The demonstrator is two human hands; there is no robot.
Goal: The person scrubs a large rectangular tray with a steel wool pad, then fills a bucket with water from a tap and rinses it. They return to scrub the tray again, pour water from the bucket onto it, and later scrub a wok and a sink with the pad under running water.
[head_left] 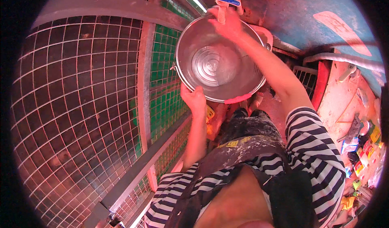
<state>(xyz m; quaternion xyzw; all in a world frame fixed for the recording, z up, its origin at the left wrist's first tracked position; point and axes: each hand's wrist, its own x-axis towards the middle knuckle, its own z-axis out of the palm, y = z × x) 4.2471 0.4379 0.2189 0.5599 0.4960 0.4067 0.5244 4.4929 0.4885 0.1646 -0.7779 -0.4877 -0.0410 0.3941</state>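
Observation:
A round steel bucket (pixel 239 72) is tilted toward me, and I look down into its shiny, ringed bottom. Its wire bail lies along the near rim with a pink grip (pixel 238 98). My left hand (pixel 195 100) is closed on the near left rim. Across the bucket's right side reaches my right arm. My right hand (pixel 230 25) is at the far rim, right beside the spout of a tap (pixel 221 14) with a blue lever. Its fingers look curled, partly hidden by the spout; whether they grip the rim or the spout I cannot tell.
Wire mesh panels (pixel 81 90) in a frame stand close on my left. On the right are a blue wall (pixel 300 21), a pale hose (pixel 344 57) along it, and a wooden board (pixel 340 102). Colourful packets (pixel 360 163) lie at the far right.

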